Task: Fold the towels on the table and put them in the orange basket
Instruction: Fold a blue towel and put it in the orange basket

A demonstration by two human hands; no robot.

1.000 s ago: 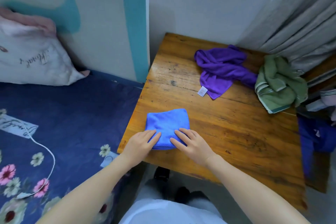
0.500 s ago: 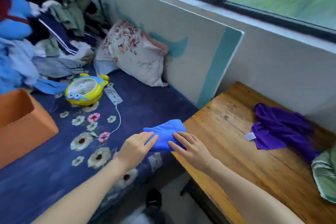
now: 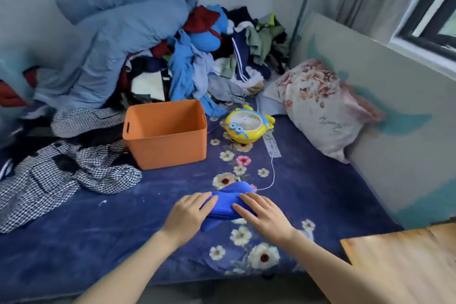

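A folded blue towel (image 3: 228, 201) hangs in the air above the dark blue bedspread, held between both hands. My left hand (image 3: 188, 215) grips its left side and my right hand (image 3: 261, 213) its right side. The orange basket (image 3: 165, 134) stands on the bed beyond the towel, up and to the left, with its open top showing nothing inside. Only a corner of the wooden table (image 3: 399, 261) shows at the lower right; the other towels are out of view.
A yellow toy-shaped fan (image 3: 246, 124) with a white cord lies right of the basket. A floral pillow (image 3: 318, 108) leans at the wall. A heap of clothes and a blue quilt (image 3: 118, 32) fills the back; checked garments (image 3: 64, 173) lie left of the basket.
Both hands have lifted the folded blue towel off the table and carried it left over the bed. The view has swung left, so the basket is now ahead.
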